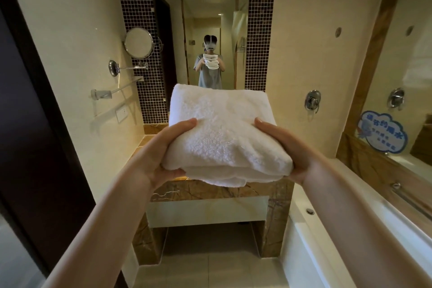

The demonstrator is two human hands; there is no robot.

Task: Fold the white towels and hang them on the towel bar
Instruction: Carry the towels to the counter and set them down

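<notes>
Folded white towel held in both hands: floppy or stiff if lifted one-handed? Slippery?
Likely floppy: the folded towel sags at its near edge between the left hand and right hand. Probably grippy, given the looped pile. Layers may slide apart; lower folds droop unevenly.

Fingers of both the left hand (161, 154) and right hand (288, 149) vanish beneath the folded white towel (222, 133); lettering on the blue sticker (383, 132) is too blurred to read
</notes>
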